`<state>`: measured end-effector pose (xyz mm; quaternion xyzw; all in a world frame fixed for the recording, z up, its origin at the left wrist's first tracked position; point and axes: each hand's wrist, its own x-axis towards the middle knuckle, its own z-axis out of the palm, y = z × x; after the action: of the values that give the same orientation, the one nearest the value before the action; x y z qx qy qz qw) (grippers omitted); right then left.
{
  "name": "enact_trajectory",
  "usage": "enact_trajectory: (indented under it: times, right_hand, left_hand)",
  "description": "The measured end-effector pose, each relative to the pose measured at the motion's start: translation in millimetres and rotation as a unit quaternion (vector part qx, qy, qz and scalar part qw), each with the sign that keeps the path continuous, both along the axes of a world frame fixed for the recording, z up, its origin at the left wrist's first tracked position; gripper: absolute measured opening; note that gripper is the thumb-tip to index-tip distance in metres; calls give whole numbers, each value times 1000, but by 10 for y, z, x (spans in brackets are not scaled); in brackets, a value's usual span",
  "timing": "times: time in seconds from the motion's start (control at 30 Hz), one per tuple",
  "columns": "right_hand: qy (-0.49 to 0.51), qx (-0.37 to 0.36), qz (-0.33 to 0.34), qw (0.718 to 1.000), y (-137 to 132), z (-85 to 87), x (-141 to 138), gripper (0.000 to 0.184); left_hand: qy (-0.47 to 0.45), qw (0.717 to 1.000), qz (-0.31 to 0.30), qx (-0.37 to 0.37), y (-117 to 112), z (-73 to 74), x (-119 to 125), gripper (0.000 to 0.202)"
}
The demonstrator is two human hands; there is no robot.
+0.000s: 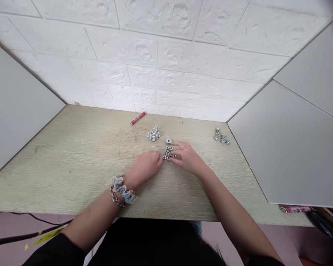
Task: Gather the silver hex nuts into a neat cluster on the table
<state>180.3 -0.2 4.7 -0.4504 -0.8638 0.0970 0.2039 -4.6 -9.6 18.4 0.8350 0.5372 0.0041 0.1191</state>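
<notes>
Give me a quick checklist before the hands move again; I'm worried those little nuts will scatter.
1. Nuts sit in one tight cluster: ok.
2. Left hand beside the cluster, fingertips at its edge: ok.
3. Right hand touches the cluster's far side: ok.
4. Whether either hand already pinches a nut: cannot tell.
5. Lone washer lies apart, just behind the cluster: ok.
6. Group of bolts stands clear of both hands: ok.
</notes>
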Motion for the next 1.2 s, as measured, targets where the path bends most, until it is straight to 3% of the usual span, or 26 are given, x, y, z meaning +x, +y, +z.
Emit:
enact_trajectory:
  times: [0.17, 0.27, 0.73, 1.2]
  right_hand:
    - [-10, -3, -119, 993, 117, -84, 127, 24]
    - [-5, -6, -149, 989, 184, -166, 175, 25]
    - [43, -88, -142, 985, 228, -240, 134, 29]
    - [49, -54, -134, 988, 210, -222, 183, 18]
  left_hand:
    - [-6, 1000, 7, -9, 1, -3, -9, 38]
    - [-9, 1000, 10, -15, 2, -9, -9, 38]
    - [-17, 1000, 12, -15, 7, -30, -12, 38]
    - [-26, 999, 12, -19, 11, -45, -21, 41]
